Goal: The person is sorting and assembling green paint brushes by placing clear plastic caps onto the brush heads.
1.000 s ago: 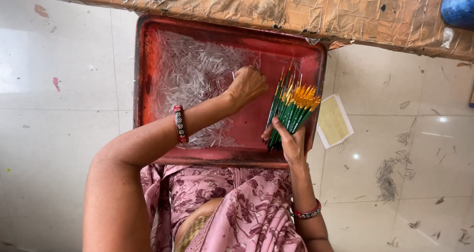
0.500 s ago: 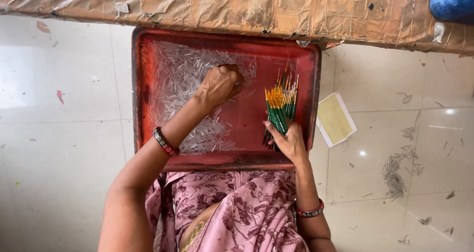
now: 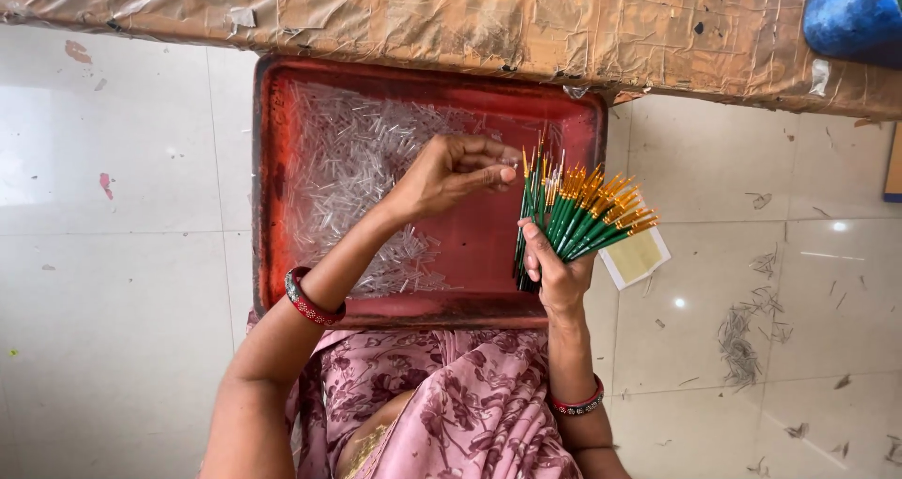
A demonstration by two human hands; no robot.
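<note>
A red tray [image 3: 268, 188] rests on my lap, with a heap of small clear plastic caps [image 3: 352, 164] on its left half. My right hand [image 3: 556, 272] grips a fanned bunch of thin green brushes [image 3: 583, 218] with gold ferrules, held over the tray's right side. My left hand [image 3: 451, 171] hovers over the tray's middle with fingers pinched on a small clear cap, its fingertips almost touching the brush tips.
A brown paper-wrapped board [image 3: 489, 23] runs along the top, just beyond the tray. A blue object [image 3: 850, 14] sits at the top right. A small yellow card [image 3: 637, 256] lies on the white tiled floor [image 3: 122, 254], and scattered bristle bits [image 3: 742, 343] lie further right.
My left hand left the heap of caps and came right to the brush tips with a cap pinched. My right hand lifted the brush bunch and fanned it wider.
</note>
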